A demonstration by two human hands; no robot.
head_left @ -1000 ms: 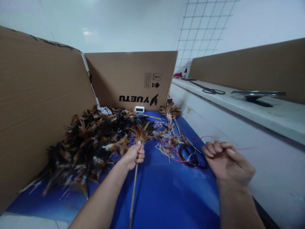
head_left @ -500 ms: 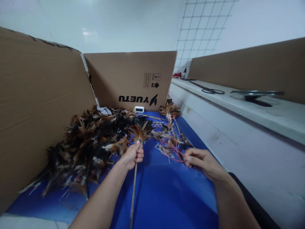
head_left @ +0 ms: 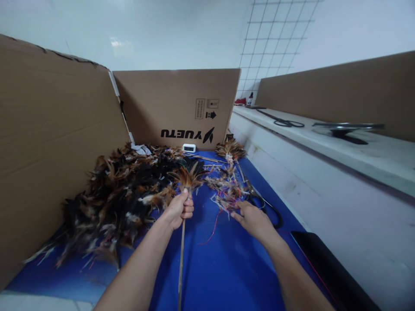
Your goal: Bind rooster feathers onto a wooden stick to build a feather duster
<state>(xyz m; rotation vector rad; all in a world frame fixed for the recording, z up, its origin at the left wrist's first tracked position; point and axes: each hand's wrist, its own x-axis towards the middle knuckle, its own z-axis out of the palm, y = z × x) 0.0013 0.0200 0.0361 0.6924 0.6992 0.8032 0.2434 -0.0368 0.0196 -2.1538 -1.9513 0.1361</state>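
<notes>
My left hand [head_left: 181,208] is wrapped round a thin stick [head_left: 181,263] just under the tuft of brown and black feathers [head_left: 188,176] at its top, like a small feather duster. The stick slants down toward me. My right hand [head_left: 251,217] reaches into a tangle of pink string and feather scraps [head_left: 227,196], its thumb and forefinger apart. One pink string [head_left: 213,231] trails from the tangle over the blue table [head_left: 214,268]. Black-handled scissors [head_left: 275,214] lie just beyond my right hand, partly hidden by it.
A large heap of feathers [head_left: 129,194] covers the table's left side. Cardboard panels [head_left: 181,103] stand at the back and left. A white digital display [head_left: 189,148] and another feather bunch [head_left: 231,150] are at the back. A white ledge [head_left: 343,151] on the right bears several items.
My right hand has moved left, deeper over the string tangle, uncovering the scissors' handles. A pink string now stretches out toward me on the table. My left hand keeps its hold on the stick.
</notes>
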